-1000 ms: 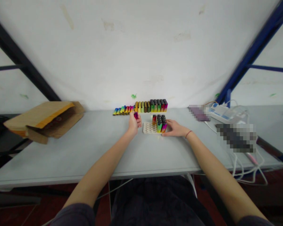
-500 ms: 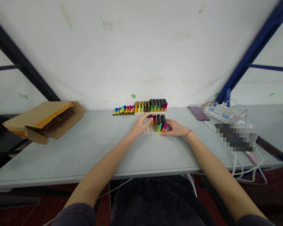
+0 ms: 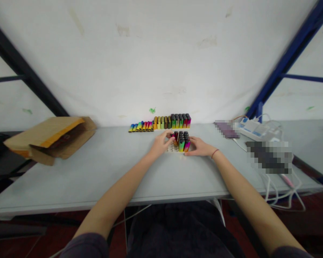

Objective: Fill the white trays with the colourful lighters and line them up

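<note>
A white tray [image 3: 173,148] with round holes lies on the grey table [image 3: 97,168] and holds several upright rainbow-coloured lighters [image 3: 183,141] on its right side. My left hand [image 3: 161,143] covers the tray's left part, its fingers pinched on a lighter [image 3: 175,137] standing at the left edge of the group. My right hand [image 3: 200,147] rests on the table with fingers against the tray's right side, next to the lighters.
A row of lighters [image 3: 161,122] lines the wall, some lying, some upright. An open cardboard box [image 3: 50,138] lies at the left. At the right are a power strip [image 3: 254,129], white cables [image 3: 281,190] and blurred devices [image 3: 269,156].
My left hand carried a lighter from beside the back row to the right and down onto the tray, and now holds it among the standing group. My right hand stayed put.
</note>
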Motion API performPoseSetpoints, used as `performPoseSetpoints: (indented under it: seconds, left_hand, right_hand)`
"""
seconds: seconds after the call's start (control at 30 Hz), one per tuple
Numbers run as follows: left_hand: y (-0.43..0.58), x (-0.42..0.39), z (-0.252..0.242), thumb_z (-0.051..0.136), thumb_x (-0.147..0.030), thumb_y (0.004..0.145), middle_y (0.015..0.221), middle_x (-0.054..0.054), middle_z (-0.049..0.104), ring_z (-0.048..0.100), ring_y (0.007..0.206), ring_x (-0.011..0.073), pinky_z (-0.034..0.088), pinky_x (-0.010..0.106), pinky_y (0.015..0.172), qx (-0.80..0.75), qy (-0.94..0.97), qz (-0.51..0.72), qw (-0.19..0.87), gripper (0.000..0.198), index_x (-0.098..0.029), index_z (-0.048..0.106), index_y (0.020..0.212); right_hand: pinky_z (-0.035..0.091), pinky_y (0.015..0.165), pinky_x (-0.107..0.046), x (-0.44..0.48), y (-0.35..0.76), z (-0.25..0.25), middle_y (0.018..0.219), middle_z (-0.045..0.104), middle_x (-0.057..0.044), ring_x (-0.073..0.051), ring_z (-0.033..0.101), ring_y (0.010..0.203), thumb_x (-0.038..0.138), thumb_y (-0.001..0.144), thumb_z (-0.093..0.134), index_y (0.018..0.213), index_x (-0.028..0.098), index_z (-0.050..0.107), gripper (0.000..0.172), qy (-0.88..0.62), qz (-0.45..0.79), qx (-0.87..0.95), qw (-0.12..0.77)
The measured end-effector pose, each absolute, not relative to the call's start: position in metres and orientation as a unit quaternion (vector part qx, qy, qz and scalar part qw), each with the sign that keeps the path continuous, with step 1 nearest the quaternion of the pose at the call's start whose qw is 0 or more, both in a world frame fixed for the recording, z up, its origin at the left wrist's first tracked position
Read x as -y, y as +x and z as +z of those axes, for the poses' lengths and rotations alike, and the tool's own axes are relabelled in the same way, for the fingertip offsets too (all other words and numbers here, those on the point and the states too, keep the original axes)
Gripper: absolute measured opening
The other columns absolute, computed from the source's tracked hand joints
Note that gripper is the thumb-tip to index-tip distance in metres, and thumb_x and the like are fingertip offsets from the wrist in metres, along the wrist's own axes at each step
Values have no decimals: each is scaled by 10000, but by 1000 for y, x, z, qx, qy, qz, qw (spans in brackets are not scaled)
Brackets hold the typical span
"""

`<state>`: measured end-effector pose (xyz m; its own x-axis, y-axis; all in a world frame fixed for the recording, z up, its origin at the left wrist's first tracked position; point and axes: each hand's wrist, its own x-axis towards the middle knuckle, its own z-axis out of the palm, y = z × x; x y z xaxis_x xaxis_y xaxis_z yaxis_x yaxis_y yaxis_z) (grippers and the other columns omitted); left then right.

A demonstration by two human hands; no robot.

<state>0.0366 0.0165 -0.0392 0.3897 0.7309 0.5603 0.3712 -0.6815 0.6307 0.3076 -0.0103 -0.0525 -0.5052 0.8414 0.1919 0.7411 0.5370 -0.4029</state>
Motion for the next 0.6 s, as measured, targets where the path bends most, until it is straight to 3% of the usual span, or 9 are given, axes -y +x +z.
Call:
performPoseSetpoints:
  seconds: [0.27,0.6]
  left_hand:
    - [34,-19,-38,614,-287,967,1050,48,766,724,931,198,551,369,976,-333,825,424,170,201,-211,683,1140]
    - [27,-24,-33,485,-356,1020,1223,118,714,639,1175,253,471,418,1087,-312,862,390,89,381,-222,716,1291]
  right_hand:
    - [435,1171,-613,8,309,-55,1504,582,-234,-435,581,1350,762,790,728,1491,134,562,956,-459,134,858,186]
    - [429,1191,-577,9,308,-53,1498,589,-229,-419,576,1364,761,786,734,1482,117,574,962,-466,136,856,178]
